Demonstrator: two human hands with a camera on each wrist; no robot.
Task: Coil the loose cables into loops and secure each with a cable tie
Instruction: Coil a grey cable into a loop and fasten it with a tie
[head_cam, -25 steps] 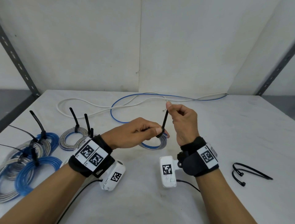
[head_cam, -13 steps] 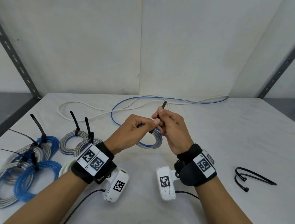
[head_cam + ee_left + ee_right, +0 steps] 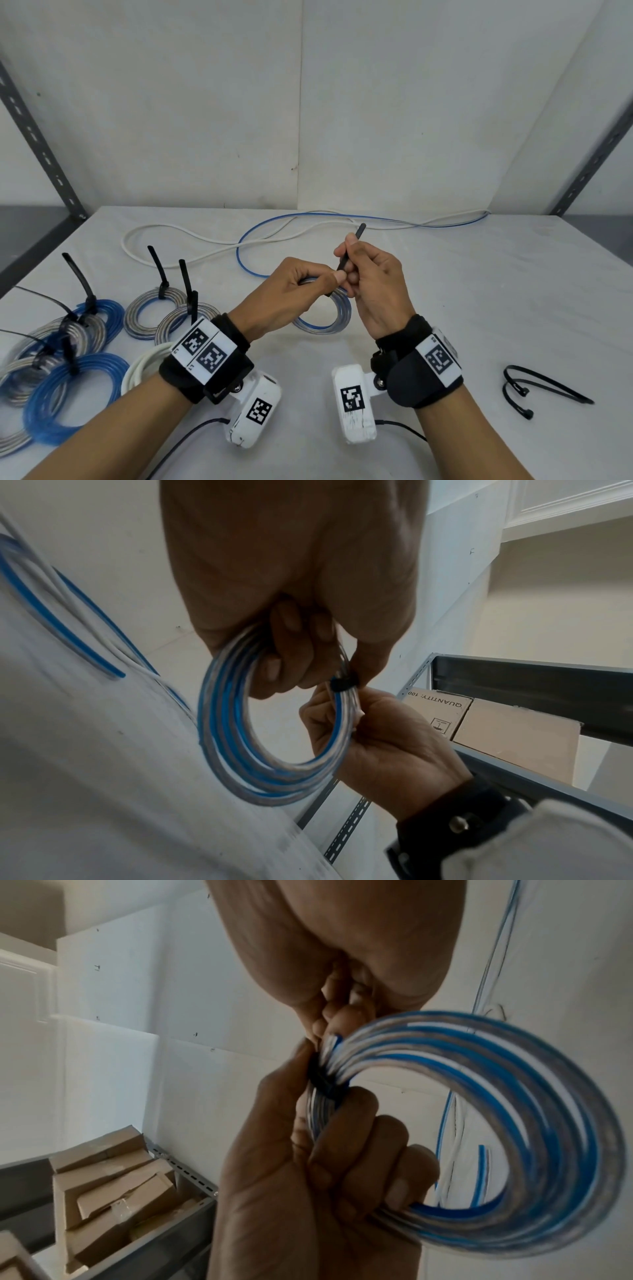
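Observation:
A coil of blue and clear cable hangs just above the table in the middle. My left hand grips its top, fingers curled through the loop. A black cable tie is wrapped round the strands, its band right beside my left thumb. My right hand pinches the tie's tail close to the coil, and the tail tip sticks up past the fingers. In the right wrist view the tie band sits between both hands, with the coil to the right.
Several tied coils lie at the left, with a white coil near my left wrist. Loose white cable and blue cable run along the back. Spare black ties lie at the right. Metal shelf uprights flank the table.
My right hand slid down the tie's tail from its tip to a grip close to the coil, next to my left hand. The left hand kept its hold on the coil.

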